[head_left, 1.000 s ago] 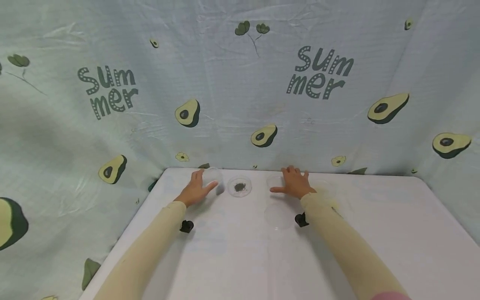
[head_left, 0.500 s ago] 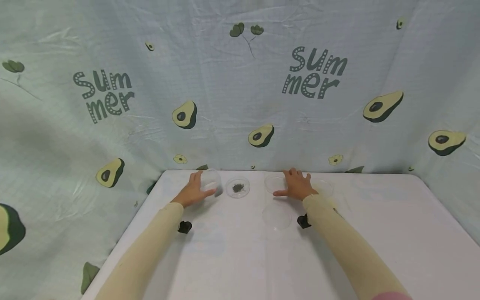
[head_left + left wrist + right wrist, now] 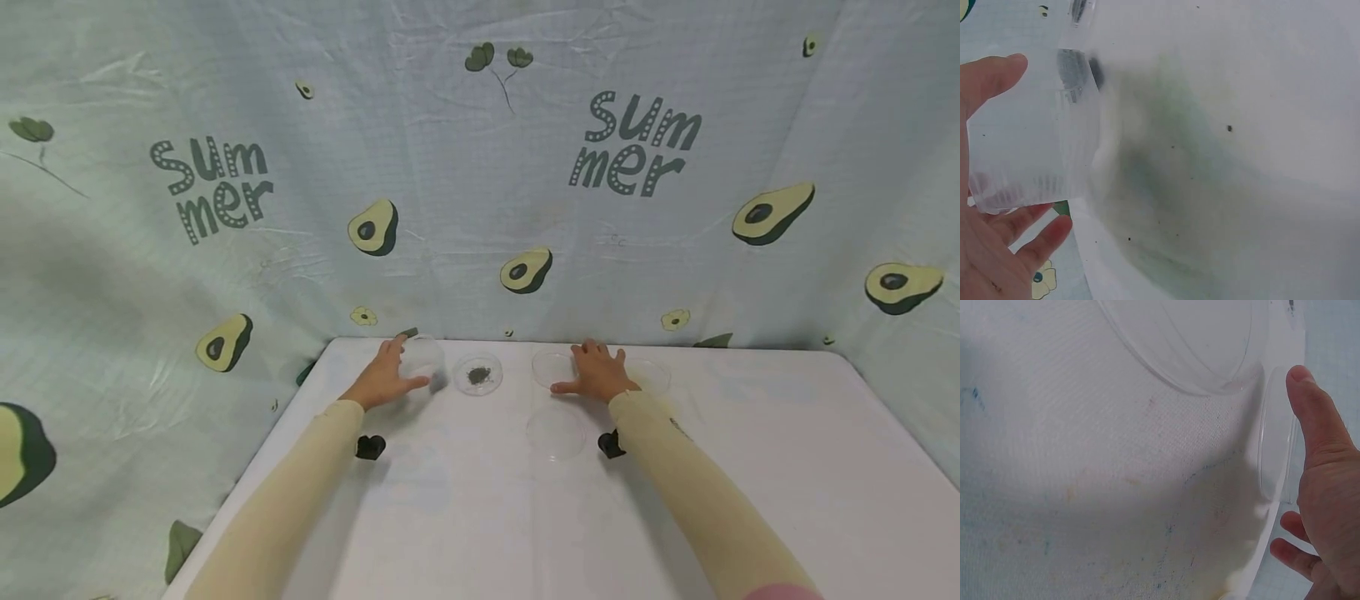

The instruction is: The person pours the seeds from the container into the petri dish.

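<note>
My left hand (image 3: 381, 377) is at the back left of the table, thumb and fingers spread about a clear plastic container (image 3: 422, 357). In the left wrist view the container (image 3: 1029, 137) lies between thumb and fingers, with dark grains at one end; contact is hard to tell. Right of it stands a clear shallow dish (image 3: 468, 386) with a dark granular heap (image 3: 478, 375). My right hand (image 3: 598, 373) has its fingers spread beside another clear shallow dish (image 3: 551, 369). In the right wrist view the thumb overlaps this dish (image 3: 1275, 440); no firm hold shows.
A larger clear round dish or lid (image 3: 555, 435) lies nearer on the white table (image 3: 465, 525). Another faint clear dish (image 3: 651, 375) sits right of my right hand. A printed cloth (image 3: 450, 167) hangs behind the table's back edge.
My left hand has drawn slightly left, its thumb a little farther from the grain dish. The right hand has shifted slightly right. The dishes keep their places.
</note>
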